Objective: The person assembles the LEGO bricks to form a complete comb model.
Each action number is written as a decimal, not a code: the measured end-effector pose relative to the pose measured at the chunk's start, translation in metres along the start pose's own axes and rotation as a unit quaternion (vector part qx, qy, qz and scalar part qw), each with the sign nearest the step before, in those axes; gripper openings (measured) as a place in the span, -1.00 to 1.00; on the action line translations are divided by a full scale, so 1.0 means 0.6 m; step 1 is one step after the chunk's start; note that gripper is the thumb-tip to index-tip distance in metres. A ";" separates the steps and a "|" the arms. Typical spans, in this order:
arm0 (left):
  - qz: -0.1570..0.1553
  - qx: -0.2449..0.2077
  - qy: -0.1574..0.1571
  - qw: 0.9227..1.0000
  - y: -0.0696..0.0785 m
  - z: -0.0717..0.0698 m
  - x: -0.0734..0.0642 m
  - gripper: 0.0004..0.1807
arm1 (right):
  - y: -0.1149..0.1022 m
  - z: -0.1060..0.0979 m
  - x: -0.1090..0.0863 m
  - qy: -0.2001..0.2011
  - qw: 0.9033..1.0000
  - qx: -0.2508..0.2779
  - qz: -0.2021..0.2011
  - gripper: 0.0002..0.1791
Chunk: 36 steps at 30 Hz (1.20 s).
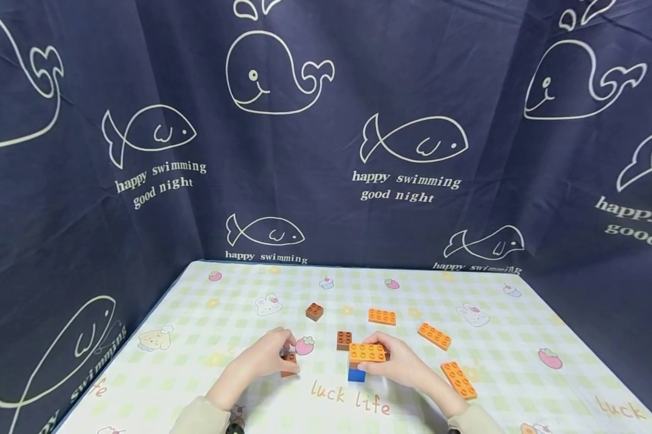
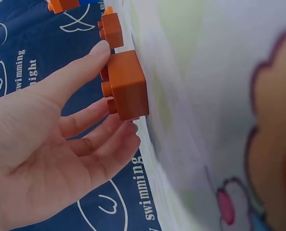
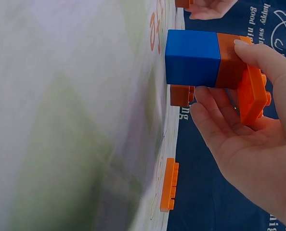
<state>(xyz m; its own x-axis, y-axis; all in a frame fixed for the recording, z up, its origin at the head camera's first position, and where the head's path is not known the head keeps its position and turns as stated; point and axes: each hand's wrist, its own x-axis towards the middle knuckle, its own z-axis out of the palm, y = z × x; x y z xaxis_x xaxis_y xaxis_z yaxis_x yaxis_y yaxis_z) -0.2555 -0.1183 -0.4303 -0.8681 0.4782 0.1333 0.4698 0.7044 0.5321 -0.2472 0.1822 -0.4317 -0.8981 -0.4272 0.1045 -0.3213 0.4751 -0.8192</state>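
My left hand (image 1: 263,355) is at a brown 2x2 toy brick (image 1: 288,366) on the cloth, its thumb at one side and its fingertips at the other. In the left wrist view that brick (image 2: 127,86) stands studs toward the palm. My right hand (image 1: 399,363) grips a small stack by its upper part. The stack has a blue brick (image 3: 192,57) at the bottom, a brown brick (image 3: 229,60) in the middle and a flat orange 2x4 brick (image 1: 367,352) on top, which overhangs to the right. The right thumb lies across the near side.
Two more brown bricks, one farther back (image 1: 314,312) and one (image 1: 344,340) just behind the stack, rest on the checked tablecloth (image 1: 196,395). Flat orange bricks lie behind (image 1: 382,317), to the right (image 1: 434,336) and beside the right forearm (image 1: 458,380). A dark blue curtain (image 1: 326,163) surrounds the table.
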 end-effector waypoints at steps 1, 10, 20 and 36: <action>-0.001 -0.003 -0.002 1.000 0.000 -0.001 -0.001 -0.57 | 0.000 0.000 0.000 0.001 1.000 0.001 0.001 -0.59; -0.014 -0.018 -0.029 0.999 0.002 -0.005 -0.006 -0.59 | 0.001 -0.002 0.000 0.001 1.000 -0.006 -0.001 -0.59; -0.019 -0.031 -0.037 0.999 0.003 -0.003 -0.006 -0.62 | 0.005 -0.003 -0.001 0.000 1.000 -0.005 -0.003 -0.58; 0.003 0.027 0.005 1.000 0.007 -0.001 0.008 -0.64 | 0.006 -0.002 -0.001 0.008 1.000 0.002 -0.011 -0.59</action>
<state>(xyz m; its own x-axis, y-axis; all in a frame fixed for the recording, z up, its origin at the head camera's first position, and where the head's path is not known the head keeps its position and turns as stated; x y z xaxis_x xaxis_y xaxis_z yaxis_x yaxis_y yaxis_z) -0.2576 -0.1134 -0.4266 -0.8665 0.4774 0.1456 0.4830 0.7284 0.4860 -0.2482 0.1850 -0.4341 -0.8954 -0.4251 0.1323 -0.3407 0.4631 -0.8182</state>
